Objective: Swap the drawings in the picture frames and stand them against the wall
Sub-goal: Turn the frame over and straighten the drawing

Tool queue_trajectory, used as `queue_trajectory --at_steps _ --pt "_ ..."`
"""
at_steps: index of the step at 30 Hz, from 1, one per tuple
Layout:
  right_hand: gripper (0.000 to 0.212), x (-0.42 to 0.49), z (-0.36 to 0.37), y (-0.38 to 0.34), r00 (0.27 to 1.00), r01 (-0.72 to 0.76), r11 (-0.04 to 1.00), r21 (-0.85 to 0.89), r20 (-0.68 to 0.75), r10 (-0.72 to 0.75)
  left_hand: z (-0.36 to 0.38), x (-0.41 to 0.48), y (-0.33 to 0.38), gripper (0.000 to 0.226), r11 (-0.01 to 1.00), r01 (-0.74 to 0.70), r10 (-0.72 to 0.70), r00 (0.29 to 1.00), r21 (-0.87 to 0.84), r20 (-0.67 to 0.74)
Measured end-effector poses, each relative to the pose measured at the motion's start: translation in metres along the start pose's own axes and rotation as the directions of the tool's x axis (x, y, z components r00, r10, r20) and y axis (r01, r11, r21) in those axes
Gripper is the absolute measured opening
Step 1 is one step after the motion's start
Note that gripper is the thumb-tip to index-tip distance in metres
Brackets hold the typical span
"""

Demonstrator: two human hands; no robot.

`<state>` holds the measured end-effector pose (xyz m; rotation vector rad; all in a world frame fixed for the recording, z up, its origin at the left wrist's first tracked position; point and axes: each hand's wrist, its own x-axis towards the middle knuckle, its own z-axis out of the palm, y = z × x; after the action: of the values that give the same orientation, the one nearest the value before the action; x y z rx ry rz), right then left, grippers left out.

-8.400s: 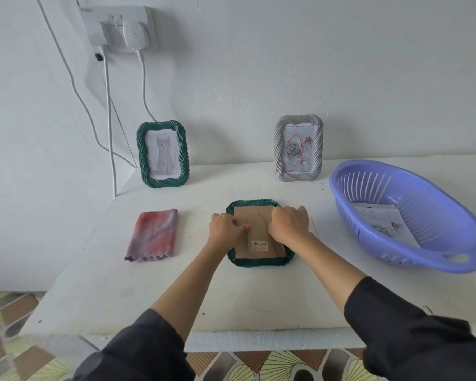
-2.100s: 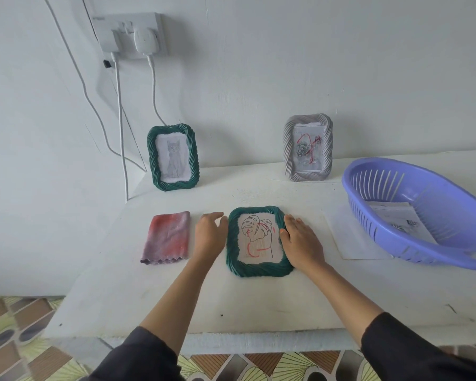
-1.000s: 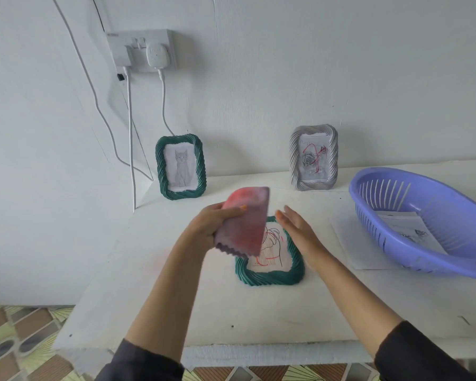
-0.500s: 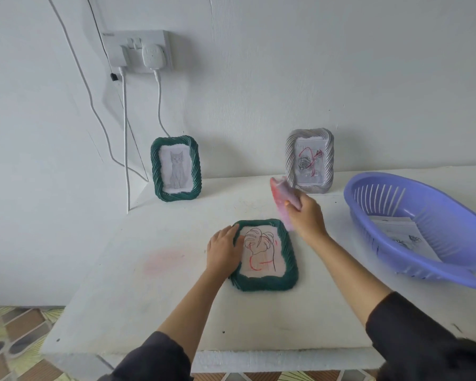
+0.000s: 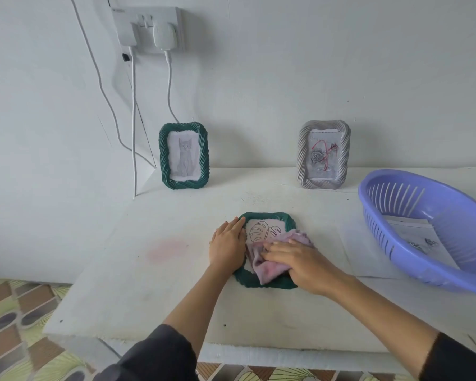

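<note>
Green frame (image 5: 286, 220) lies flat, face up, mid-tabletop (image 5: 176, 298), with a leaf drawing (image 5: 264, 231) inside. Left grip (image 5: 227, 243) rests open, fingers straight, on its left rim. Right grip (image 5: 300, 259), fingers flat, presses a pink cloth (image 5: 267, 268) onto its face. Cat frame (image 5: 184, 155) and grey frame (image 5: 324, 154) stand against the wall (image 5: 259, 78). Basket (image 5: 451, 210), far right, holds papers (image 5: 412, 232).

Single head-worn view, looking forward and down.
The camera is facing the wall (image 5: 286, 78) across the table (image 5: 149, 298), sitting close above its near edge.
</note>
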<state>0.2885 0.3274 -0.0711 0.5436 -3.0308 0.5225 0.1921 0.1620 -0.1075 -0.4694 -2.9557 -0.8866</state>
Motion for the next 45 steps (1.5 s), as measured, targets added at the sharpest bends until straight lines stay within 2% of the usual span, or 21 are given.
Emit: queue_trajectory --at_steps 2,4,6,9,11,14,16,19,23,25,27,29,30,33,35,37,40,42,45 --pt "0.065 0.005 -0.007 0.007 0.999 -0.046 0.999 -0.028 -0.007 0.046 0.000 0.000 -0.001 0.045 1.000 -0.003 0.003 1.000 0.014 0.013" --pt "0.064 0.021 -0.008 0.008 0.990 -0.116 0.993 -0.028 -0.080 0.113 -0.001 0.000 -0.001 0.045 1.000 -0.005 0.005 1.000 0.027 0.017" --pt "0.062 0.034 -0.002 0.001 0.989 -0.104 0.994 -0.017 -0.103 0.102 0.000 -0.001 -0.001 0.045 0.999 -0.013 0.012 1.000 0.034 0.016" --pt "0.060 0.023 0.006 -0.001 1.000 0.011 1.000 0.011 -0.011 -0.011 0.000 0.000 -0.001 0.045 0.999 -0.019 0.019 1.000 0.034 -0.001" --pt "0.066 0.004 0.001 0.005 0.996 0.047 0.998 0.037 0.069 -0.049 0.000 0.000 -0.001 0.045 1.000 -0.010 0.010 1.000 0.024 -0.004" --pt "0.069 -0.004 -0.011 0.017 0.993 0.050 0.999 -0.017 0.112 -0.048 0.000 0.001 0.000 0.045 1.000 -0.006 0.006 1.000 0.027 0.005" --pt "0.063 0.010 -0.016 0.022 1.000 -0.014 0.999 -0.051 0.022 0.015 -0.001 0.000 0.000 0.045 1.000 -0.003 0.003 1.000 0.029 0.011" --pt "0.058 0.032 -0.012 0.018 0.987 -0.125 0.992 0.024 -0.098 0.127 0.000 0.000 -0.001 0.045 1.000 -0.008 0.007 1.000 0.025 0.013" --pt "0.058 0.016 -0.005 0.008 1.000 0.001 0.994 0.107 0.016 -0.003 0.002 0.002 -0.004 0.044 1.000 -0.010 0.010 1.000 0.013 0.009" --pt "0.062 -0.004 -0.011 0.014 0.994 0.062 0.994 0.091 0.082 -0.069 0.002 0.003 -0.003 0.044 1.000 -0.011 0.011 1.000 0.014 0.004" --pt "0.061 -0.012 -0.022 0.026 0.992 0.035 0.998 0.054 0.122 -0.041 0.001 0.002 -0.002 0.045 1.000 -0.011 0.011 1.000 0.016 0.001" --pt "0.056 -0.001 -0.030 0.035 0.996 -0.041 0.999 0.003 0.076 0.040 0.000 0.002 -0.001 0.045 1.000 -0.008 0.008 1.000 0.018 0.007" --pt "0.054 0.008 -0.032 0.035 0.997 -0.082 0.997 0.002 0.009 0.082 0.000 0.002 -0.001 0.045 1.000 -0.008 0.008 1.000 0.021 0.013" --pt "0.048 0.032 -0.025 0.030 0.981 -0.165 0.984 0.065 -0.094 0.171 -0.001 0.001 -0.001 0.045 1.000 -0.002 0.002 1.000 0.025 0.025" --pt "0.045 0.036 -0.019 0.024 0.989 -0.125 0.987 0.101 -0.068 0.132 -0.001 0.001 -0.001 0.045 1.000 0.007 -0.008 1.000 0.019 0.024" --pt "0.045 0.025 -0.016 0.020 1.000 -0.030 0.994 0.109 0.002 0.030 0.000 0.001 -0.001 0.045 1.000 0.009 -0.009 1.000 0.007 0.021" --pt "0.046 -0.001 -0.023 0.027 0.992 0.070 0.997 0.024 0.100 -0.072 0.000 0.001 -0.001 0.045 1.000 0.005 -0.005 1.000 0.010 0.018" --pt "0.051 -0.004 -0.030 0.037 0.994 0.032 0.999 -0.034 0.107 -0.028 -0.001 0.001 -0.001 0.045 1.000 0.007 -0.007 1.000 0.014 0.019" --pt "0.057 0.017 -0.030 0.043 0.997 -0.076 0.995 -0.063 0.013 0.077 0.000 0.001 -0.002 0.045 1.000 0.003 -0.003 1.000 0.020 0.024"
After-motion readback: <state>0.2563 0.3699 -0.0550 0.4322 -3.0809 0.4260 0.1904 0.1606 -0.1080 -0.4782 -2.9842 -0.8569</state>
